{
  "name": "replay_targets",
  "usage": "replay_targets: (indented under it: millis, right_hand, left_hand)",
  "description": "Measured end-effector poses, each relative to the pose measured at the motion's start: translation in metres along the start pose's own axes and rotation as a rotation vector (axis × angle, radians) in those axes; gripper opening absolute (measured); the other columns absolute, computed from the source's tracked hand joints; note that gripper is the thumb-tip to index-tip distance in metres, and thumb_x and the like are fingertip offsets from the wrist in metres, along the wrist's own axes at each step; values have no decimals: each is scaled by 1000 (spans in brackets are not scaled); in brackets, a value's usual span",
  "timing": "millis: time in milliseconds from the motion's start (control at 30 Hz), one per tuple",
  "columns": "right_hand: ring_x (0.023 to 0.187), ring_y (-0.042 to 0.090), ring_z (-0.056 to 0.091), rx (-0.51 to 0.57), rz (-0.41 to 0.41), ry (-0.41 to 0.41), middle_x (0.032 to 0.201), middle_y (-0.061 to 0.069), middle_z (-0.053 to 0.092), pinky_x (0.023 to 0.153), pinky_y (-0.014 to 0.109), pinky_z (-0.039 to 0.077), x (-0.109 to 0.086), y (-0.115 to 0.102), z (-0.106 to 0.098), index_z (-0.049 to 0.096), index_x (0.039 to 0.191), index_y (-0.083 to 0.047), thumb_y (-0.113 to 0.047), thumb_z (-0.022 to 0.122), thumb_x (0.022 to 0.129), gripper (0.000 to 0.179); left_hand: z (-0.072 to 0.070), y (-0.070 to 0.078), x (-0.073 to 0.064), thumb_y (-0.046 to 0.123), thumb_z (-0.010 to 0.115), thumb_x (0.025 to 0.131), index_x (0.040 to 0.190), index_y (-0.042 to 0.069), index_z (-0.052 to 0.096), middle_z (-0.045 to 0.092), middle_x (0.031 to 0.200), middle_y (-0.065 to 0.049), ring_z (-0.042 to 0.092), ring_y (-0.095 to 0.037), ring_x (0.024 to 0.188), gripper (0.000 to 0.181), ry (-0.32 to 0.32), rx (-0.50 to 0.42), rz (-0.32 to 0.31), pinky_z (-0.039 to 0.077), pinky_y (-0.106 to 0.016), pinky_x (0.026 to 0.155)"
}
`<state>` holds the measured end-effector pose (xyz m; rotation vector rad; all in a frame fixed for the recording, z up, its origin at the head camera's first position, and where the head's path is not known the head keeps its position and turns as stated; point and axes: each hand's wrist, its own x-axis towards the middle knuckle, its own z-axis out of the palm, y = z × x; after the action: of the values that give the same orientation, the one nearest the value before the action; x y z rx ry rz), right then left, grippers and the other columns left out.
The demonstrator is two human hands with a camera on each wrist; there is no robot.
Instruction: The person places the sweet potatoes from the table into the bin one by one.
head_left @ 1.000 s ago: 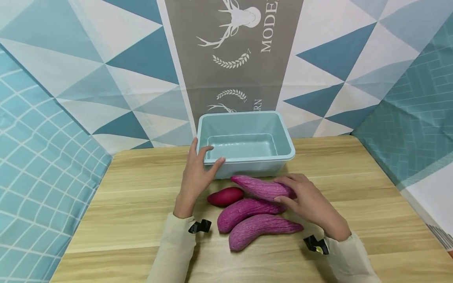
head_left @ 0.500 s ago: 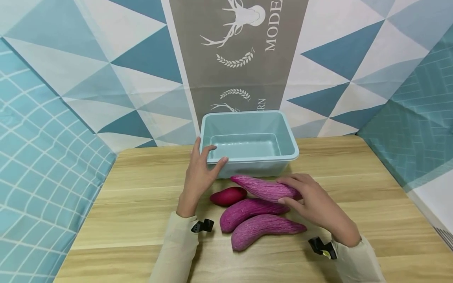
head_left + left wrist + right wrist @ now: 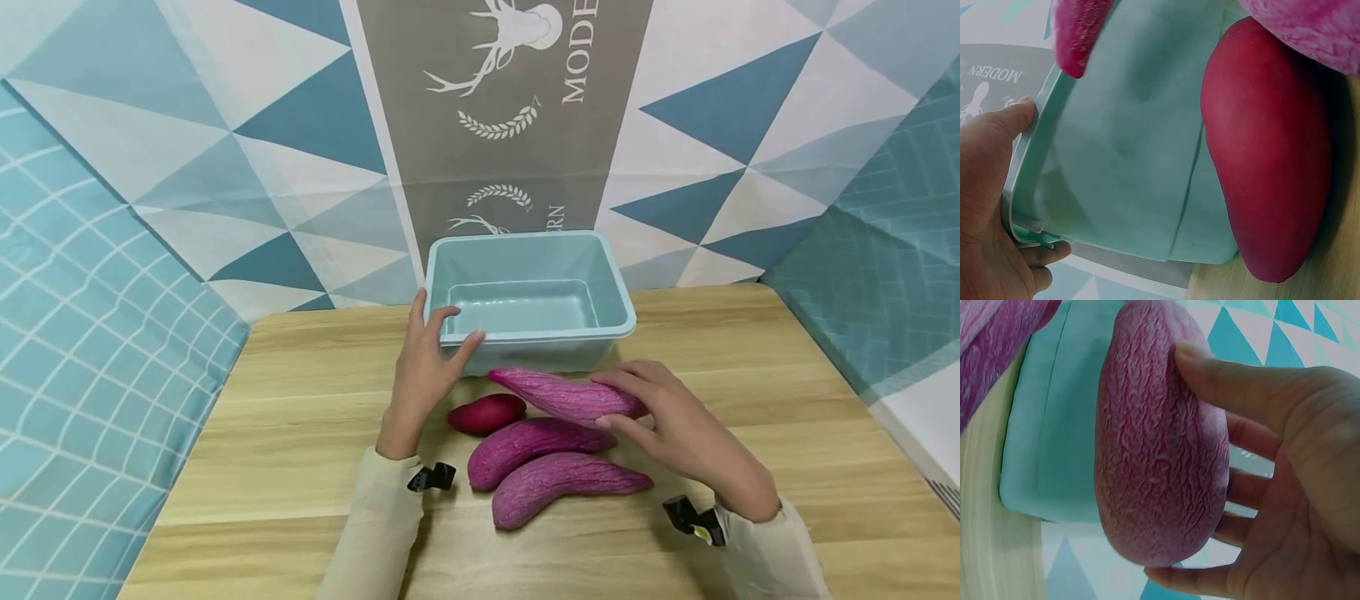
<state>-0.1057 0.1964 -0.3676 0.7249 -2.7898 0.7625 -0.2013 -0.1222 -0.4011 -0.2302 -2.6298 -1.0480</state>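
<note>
My right hand (image 3: 667,417) grips a long, wrinkled purple vegetable (image 3: 562,396) by its thick right end. Its thin tip points left, in front of the light blue basin (image 3: 536,337). In the right wrist view the thumb lies along one side of the vegetable (image 3: 1160,444), with the other fingers behind it and at its end. My left hand (image 3: 426,367) holds the basin's front left corner, thumb at the front rim and fingers at the left side. A smooth dark red vegetable (image 3: 487,414) lies beside that hand.
Two more curved purple vegetables, a middle one (image 3: 525,446) and a nearer one (image 3: 562,483), lie side by side on the wooden table (image 3: 300,467). A patterned wall covering (image 3: 300,167) rises right behind the basin, and blue tiled sheets flank the table.
The right hand has raised the held vegetable slightly and its thick end has shifted right. The left hand keeps its place on the basin. The head view has shifted a little.
</note>
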Motion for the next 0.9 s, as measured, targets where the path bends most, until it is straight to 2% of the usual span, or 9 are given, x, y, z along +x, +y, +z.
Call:
replay_targets:
  millis: [133, 333, 633, 733, 900]
  right_hand:
    - [122, 24, 54, -4, -50, 11, 130, 5, 62, 93, 47, 52, 3, 1, -3, 65, 130, -18, -26, 77, 90, 43]
    - [124, 28, 54, -2, -55, 23, 133, 9, 60, 93, 50, 52, 6, -1, -7, 64, 132, -18, -23, 78, 88, 46]
    - [120, 25, 55, -18, -132, 104, 132, 8, 61, 91, 44, 49, 16, -2, -11, 65, 131, -15, -16, 80, 86, 48]
    - [123, 26, 54, -14, -136, 113, 134, 9, 60, 94, 46, 49, 20, -3, -11, 64, 132, -14, -15, 80, 86, 49]
    - [126, 28, 53, -2, -118, 117, 137, 10, 60, 99, 52, 49, 23, -5, -11, 63, 134, -14, -17, 79, 87, 49]
  left_hand:
    - [0, -1, 0, 60, 63, 92, 134, 23, 57, 13, 170, -12, 38, -43, 147, 56, 17, 1, 5, 51, -63, 94]
    - [1, -2, 0, 59, 63, 92, 133, 23, 58, 14, 170, -13, 35, -42, 149, 54, 17, -5, 23, 52, -62, 93]
    - [1, -2, 1, 57, 64, 93, 131, 20, 61, 14, 170, -15, 36, -43, 149, 53, 28, -11, 31, 55, -59, 84]
    - [1, -2, 2, 57, 64, 93, 130, 20, 62, 14, 170, -15, 34, -42, 150, 52, 30, -11, 32, 55, -60, 86]
    - [2, -3, 2, 55, 65, 93, 129, 21, 62, 16, 169, -16, 30, -40, 152, 50, 32, -8, 46, 51, -63, 96]
